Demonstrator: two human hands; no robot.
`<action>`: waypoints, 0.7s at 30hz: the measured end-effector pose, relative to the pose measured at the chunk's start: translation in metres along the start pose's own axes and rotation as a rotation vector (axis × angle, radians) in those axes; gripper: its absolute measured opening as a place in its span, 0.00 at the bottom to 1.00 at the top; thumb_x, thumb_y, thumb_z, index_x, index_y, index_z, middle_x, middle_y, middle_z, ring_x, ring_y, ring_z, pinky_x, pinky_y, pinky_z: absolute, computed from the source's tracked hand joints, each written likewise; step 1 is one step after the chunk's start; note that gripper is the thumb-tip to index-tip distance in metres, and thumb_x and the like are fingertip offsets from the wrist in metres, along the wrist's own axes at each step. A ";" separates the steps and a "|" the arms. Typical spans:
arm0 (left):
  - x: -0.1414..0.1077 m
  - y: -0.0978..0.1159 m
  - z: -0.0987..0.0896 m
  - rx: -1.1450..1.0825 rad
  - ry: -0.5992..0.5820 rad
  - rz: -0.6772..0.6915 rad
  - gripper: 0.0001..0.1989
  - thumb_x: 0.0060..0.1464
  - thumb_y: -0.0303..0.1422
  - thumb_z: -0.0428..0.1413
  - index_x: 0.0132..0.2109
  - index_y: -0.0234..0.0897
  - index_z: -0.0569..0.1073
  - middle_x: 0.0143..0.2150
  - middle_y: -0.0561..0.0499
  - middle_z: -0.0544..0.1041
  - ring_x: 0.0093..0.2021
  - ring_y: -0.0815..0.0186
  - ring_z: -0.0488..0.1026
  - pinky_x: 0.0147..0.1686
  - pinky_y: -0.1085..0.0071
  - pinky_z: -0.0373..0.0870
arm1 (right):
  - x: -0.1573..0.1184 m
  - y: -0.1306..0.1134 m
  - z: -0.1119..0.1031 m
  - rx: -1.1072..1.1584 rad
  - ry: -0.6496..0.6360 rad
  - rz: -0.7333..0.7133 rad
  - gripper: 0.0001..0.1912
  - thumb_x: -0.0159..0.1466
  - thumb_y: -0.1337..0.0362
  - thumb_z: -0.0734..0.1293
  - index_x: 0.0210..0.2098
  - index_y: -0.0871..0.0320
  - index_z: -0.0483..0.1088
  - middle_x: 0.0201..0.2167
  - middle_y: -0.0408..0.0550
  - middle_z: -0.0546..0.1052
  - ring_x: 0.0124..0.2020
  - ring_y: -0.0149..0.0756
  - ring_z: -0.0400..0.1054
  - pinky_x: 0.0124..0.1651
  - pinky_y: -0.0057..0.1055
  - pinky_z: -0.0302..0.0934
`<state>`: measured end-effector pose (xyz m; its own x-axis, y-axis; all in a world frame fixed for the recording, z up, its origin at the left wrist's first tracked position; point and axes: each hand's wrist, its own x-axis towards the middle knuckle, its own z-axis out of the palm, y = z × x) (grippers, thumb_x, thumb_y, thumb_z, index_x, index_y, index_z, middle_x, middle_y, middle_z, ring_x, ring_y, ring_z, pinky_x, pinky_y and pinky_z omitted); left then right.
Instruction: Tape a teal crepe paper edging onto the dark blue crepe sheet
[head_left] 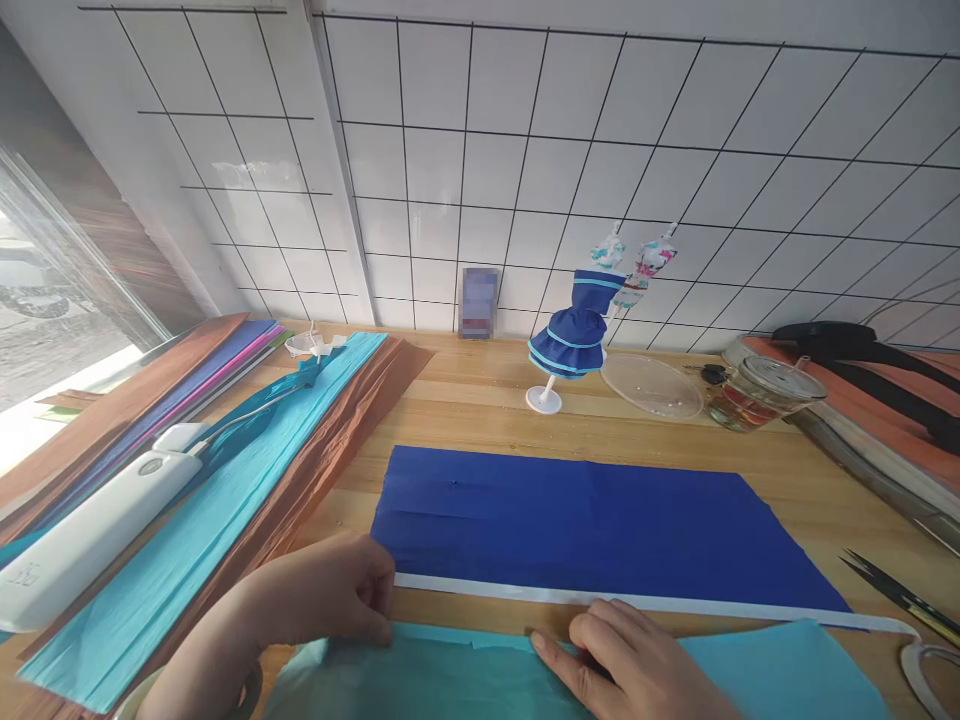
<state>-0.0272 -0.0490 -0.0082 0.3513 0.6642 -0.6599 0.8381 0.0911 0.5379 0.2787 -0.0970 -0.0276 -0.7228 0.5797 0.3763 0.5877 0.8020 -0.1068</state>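
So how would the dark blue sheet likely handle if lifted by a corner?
The dark blue sheet would probably sag, since it lies flat with faint creases. It is likely light for its spread, showing hardly any thickness. The white strip along its near edge might come up too, though whether it is stuck is unclear.

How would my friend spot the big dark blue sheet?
Find the wooden table, then look just beyond the left hand and right hand. The dark blue sheet lies flat there, a white strip along its near edge. Its deep blue sets it apart from the turquoise sheet in front.
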 end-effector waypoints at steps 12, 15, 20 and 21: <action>0.001 0.002 0.000 0.008 0.014 -0.011 0.07 0.38 0.36 0.58 0.28 0.39 0.71 0.25 0.58 0.70 0.25 0.69 0.65 0.21 0.76 0.56 | 0.008 -0.002 -0.005 -0.044 -0.046 -0.043 0.20 0.66 0.48 0.54 0.37 0.50 0.73 0.20 0.42 0.65 0.21 0.31 0.60 0.24 0.28 0.59; 0.002 0.001 0.000 0.010 0.006 -0.002 0.07 0.39 0.36 0.58 0.28 0.39 0.71 0.24 0.58 0.70 0.25 0.69 0.65 0.21 0.76 0.56 | 0.008 -0.001 -0.005 -0.055 -0.057 -0.053 0.21 0.66 0.47 0.54 0.41 0.51 0.72 0.20 0.42 0.65 0.21 0.31 0.60 0.24 0.28 0.58; 0.003 -0.004 0.003 0.007 0.005 -0.004 0.08 0.38 0.36 0.57 0.29 0.39 0.71 0.25 0.58 0.71 0.25 0.69 0.66 0.20 0.76 0.56 | 0.008 -0.002 -0.004 -0.108 -0.089 -0.086 0.29 0.64 0.41 0.50 0.42 0.54 0.71 0.20 0.43 0.63 0.21 0.32 0.58 0.23 0.28 0.57; 0.003 -0.005 0.004 0.007 0.007 -0.004 0.08 0.38 0.36 0.57 0.29 0.39 0.71 0.25 0.58 0.71 0.25 0.69 0.66 0.20 0.76 0.56 | 0.008 -0.002 -0.003 -0.111 -0.093 -0.083 0.30 0.64 0.40 0.49 0.41 0.54 0.72 0.20 0.43 0.63 0.21 0.32 0.58 0.23 0.28 0.56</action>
<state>-0.0284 -0.0501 -0.0149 0.3454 0.6691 -0.6580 0.8421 0.0885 0.5319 0.2728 -0.0946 -0.0214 -0.7980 0.5269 0.2926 0.5574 0.8299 0.0257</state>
